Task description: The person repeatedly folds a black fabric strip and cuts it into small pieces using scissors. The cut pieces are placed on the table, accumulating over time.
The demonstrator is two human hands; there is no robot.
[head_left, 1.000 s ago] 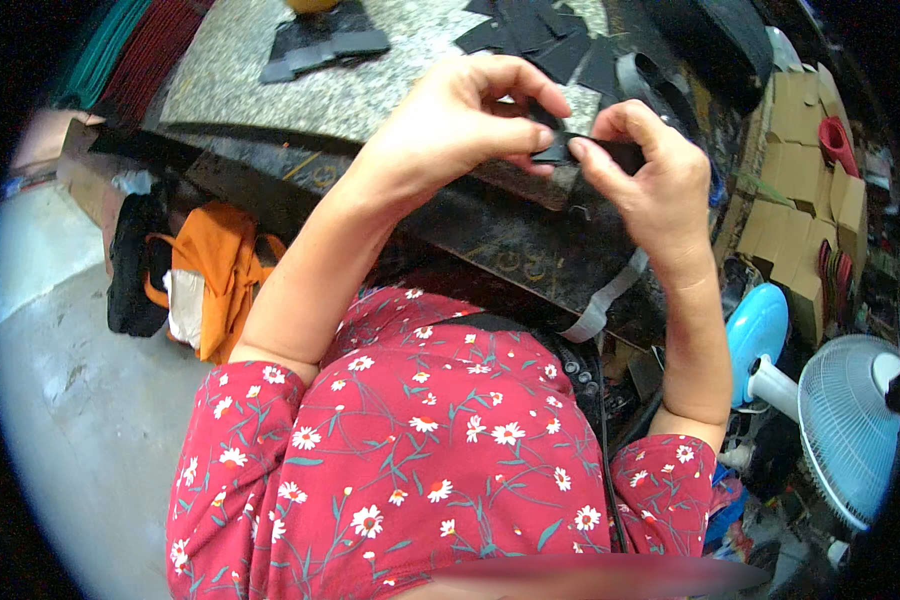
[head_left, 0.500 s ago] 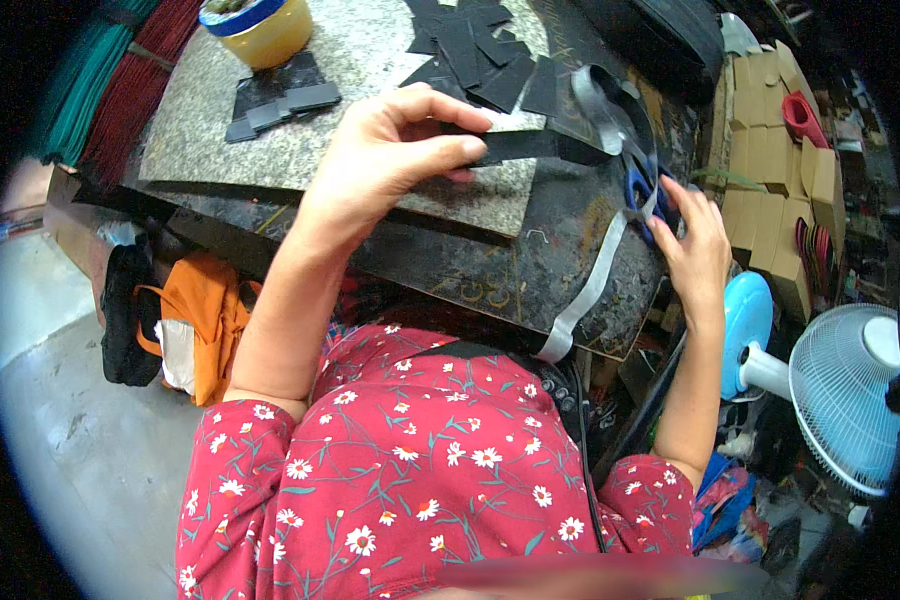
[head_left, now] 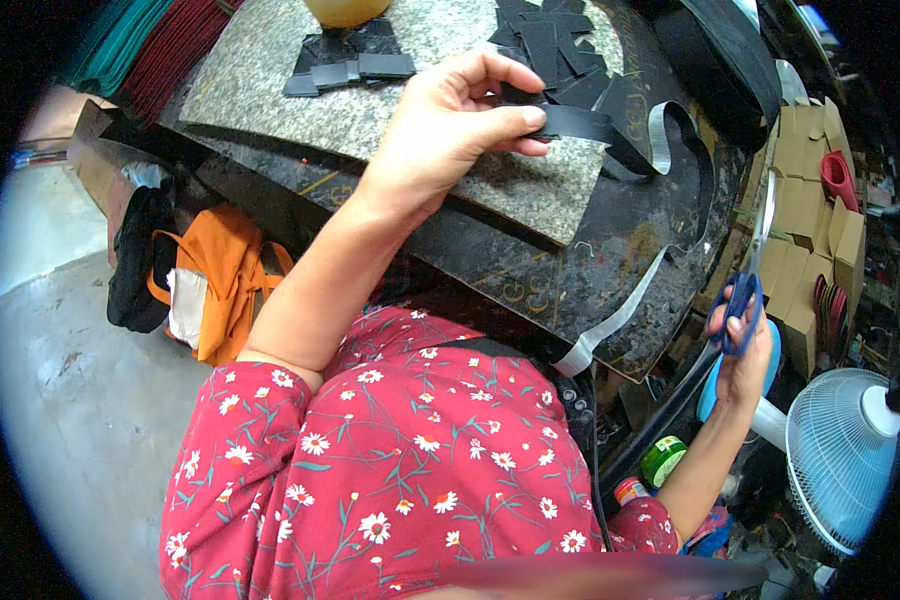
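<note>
The left hand (head_left: 440,130) hangs over the near edge of the grey stone slab (head_left: 270,70), its thumb and fingers pinched shut on one end of a long black strap (head_left: 585,122). From that grip the strap runs toward the right side of the dark workbench (head_left: 530,270), loops back on itself near the bench's right edge, and trails down over the near right corner, where its pale underside shows. The right hand (head_left: 740,345) is off the bench, just beyond its right edge, closed through the blue handles of a pair of scissors (head_left: 755,250) whose blades point up and away; the blades look shut, though the picture bends too much there to be sure. Cut black pieces (head_left: 545,40) lie heaped at the slab's far right corner, and a smaller stack of dark squares (head_left: 345,65) sits near its far edge
</note>
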